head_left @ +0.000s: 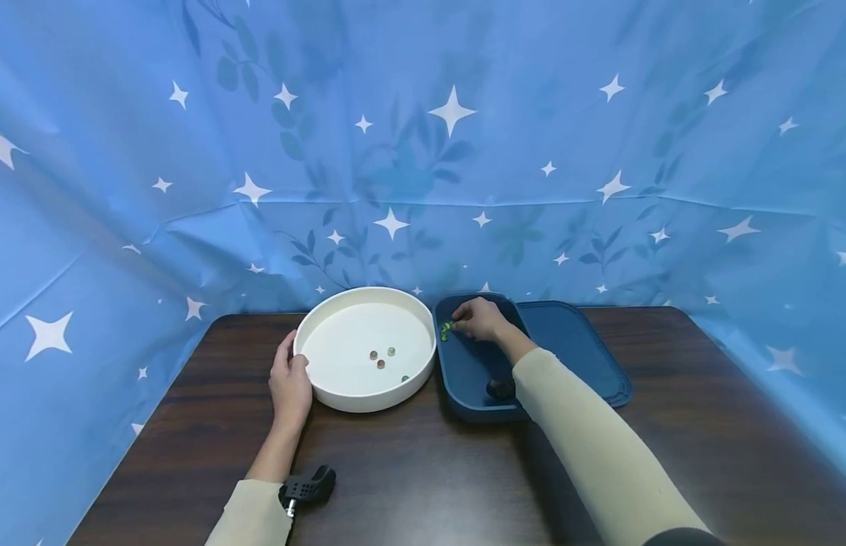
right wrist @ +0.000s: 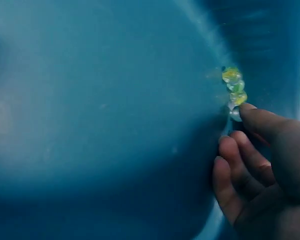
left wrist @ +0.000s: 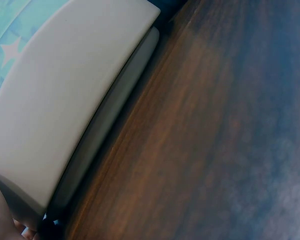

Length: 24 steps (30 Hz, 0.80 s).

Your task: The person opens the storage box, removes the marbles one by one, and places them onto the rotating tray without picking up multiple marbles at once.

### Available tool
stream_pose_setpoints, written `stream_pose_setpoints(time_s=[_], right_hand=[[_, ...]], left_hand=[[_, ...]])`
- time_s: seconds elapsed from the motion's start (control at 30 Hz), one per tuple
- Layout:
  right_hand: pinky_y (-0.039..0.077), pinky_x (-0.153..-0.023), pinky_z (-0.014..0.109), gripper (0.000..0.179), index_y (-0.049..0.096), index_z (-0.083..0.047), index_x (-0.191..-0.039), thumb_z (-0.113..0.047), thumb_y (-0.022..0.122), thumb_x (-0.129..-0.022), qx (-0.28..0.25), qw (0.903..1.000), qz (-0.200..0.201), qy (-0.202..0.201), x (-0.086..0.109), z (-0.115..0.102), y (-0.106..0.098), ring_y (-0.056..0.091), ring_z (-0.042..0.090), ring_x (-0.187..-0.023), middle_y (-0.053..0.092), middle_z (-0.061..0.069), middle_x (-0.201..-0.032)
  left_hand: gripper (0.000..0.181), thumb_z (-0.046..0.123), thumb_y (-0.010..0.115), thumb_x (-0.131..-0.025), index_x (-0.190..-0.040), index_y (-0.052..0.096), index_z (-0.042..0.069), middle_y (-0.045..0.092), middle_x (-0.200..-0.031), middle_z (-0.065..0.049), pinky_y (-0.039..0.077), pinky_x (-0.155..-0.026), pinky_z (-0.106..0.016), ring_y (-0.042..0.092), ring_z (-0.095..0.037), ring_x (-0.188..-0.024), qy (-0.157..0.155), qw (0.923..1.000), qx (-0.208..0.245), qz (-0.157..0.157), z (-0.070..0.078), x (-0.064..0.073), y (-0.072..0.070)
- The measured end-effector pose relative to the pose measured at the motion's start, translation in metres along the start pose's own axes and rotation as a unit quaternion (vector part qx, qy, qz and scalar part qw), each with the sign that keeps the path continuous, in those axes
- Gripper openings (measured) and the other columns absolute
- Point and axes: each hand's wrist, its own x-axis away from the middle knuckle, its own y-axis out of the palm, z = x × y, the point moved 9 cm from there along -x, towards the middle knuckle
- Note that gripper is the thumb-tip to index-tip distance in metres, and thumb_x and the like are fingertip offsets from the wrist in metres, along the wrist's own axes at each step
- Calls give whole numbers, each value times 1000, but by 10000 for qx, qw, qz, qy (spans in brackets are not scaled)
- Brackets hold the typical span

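Note:
My left hand (head_left: 291, 385) grips the left side of a round white tray (head_left: 351, 318), its thumb near the rim. In the left wrist view, the tray's pale side wall (left wrist: 75, 90) fills the upper left, with part of the hand at the lower left corner. Several small round beads (head_left: 380, 364) lie loose on the tray floor. Inside a dark blue rectangular bin (head_left: 467, 379), my right hand (head_left: 483, 320) pinches the end of a short row of clear yellow and green beads (right wrist: 235, 89). The row lies close to the bin's side wall; what joins it is unclear.
A dark object (head_left: 501, 390) sits in the bin's near right corner, partly behind the sleeve. A flat blue lid-like piece (head_left: 576, 353) lies right of the bin. All stand on a dark wooden table (head_left: 409, 485) before a blue starred curtain (head_left: 423, 167).

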Motion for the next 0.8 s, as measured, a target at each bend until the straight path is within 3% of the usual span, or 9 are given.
stream_pose_setpoints(time_s=[0.33,0.57,0.8], right_hand=[[58,-73,31,23,73,-5,-115,-17,64,-98,193,9995,130,-235,-5,-21,9,69,19,-84,74,12,-111],[56,-68,29,16,76,-8,-103,-21,68,-96,514,9982,240,-213,-2,-15,4,66,16,-79,73,8,-98],[53,-60,25,13,75,-10,-95,-21,67,-96,399,9988,270,3,5,-2,1,64,15,-71,70,5,-87]], left_hand=[[62,14,33,-95,-156,40,20,40,-161,-11,38,-112,-52,46,-32,-139,-41,9999,12,101,-1,0,-17],[62,14,33,-95,-156,40,20,40,-161,-13,37,-113,-53,45,-34,-141,-34,10000,30,21,-1,2,-9],[62,14,34,-95,-156,40,18,40,-162,-12,38,-112,-52,45,-33,-141,-26,9999,86,-72,-1,3,1]])
